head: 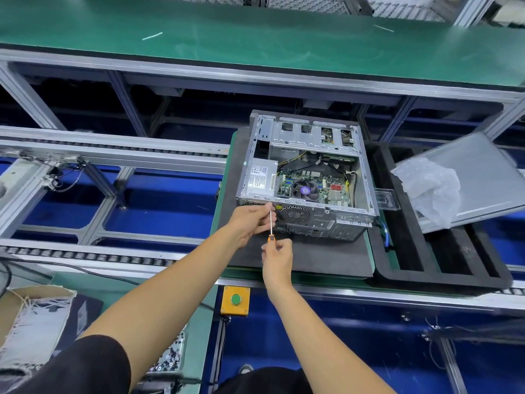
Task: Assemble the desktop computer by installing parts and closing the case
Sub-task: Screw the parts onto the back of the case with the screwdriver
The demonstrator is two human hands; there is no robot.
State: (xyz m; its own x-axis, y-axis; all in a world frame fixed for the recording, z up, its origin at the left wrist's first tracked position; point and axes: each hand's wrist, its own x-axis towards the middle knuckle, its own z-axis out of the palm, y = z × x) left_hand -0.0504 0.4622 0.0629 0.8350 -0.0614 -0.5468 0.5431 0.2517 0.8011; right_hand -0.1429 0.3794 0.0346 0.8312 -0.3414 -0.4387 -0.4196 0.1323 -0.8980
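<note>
Right hand (277,248) gripped the orange handle of a slim steel-shafted screwdriver (271,226) | left hand (252,220) pinched its shaft near the tip, at the rear panel's upper edge | open grey metal desktop computer case (306,172) lay on its side on a black foam pad (312,257), interior exposed | grey side panel (480,177) beyond, right, tilted.
</note>
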